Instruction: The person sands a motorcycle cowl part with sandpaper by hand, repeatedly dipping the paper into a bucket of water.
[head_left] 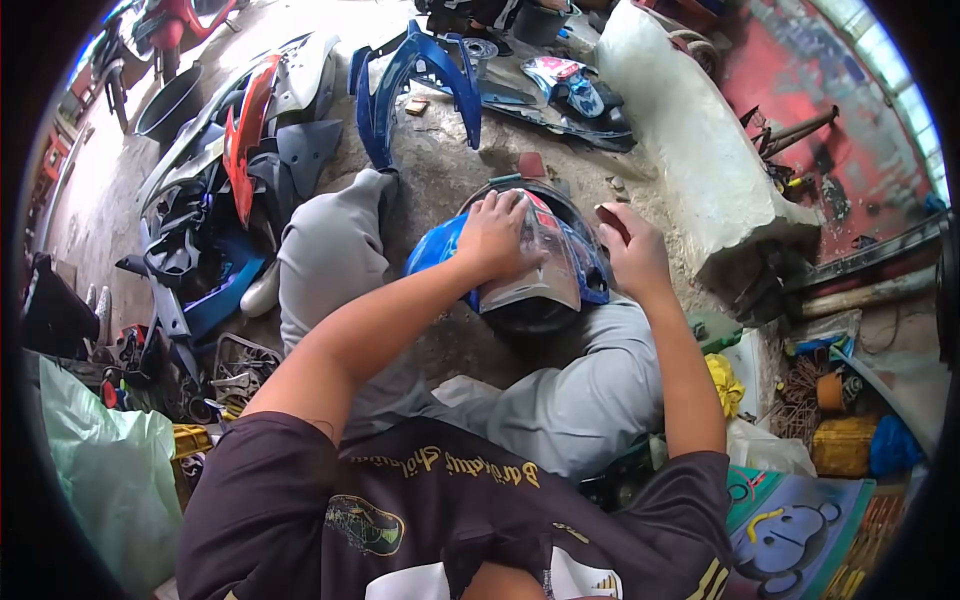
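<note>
A blue motorcycle fairing panel (432,247) with red-and-white markings and a greyish, dull front surface rests between my knees, over a dark round basin (530,318). My left hand (497,235) lies across the top of the panel, fingers bent over it and holding it. Just off the panel's right edge, my right hand (637,250) is raised with fingers curled toward the thumb. A small dark bit shows at its fingertips, and I cannot tell what it is.
A blue fairing frame (372,115) stands ahead on the concrete floor. To the left lie piled body panels, including a red one (242,150). A white concrete block (670,140) stands at the right. Nearby are a yellow cloth (724,384) and a pale green plastic bag (105,470).
</note>
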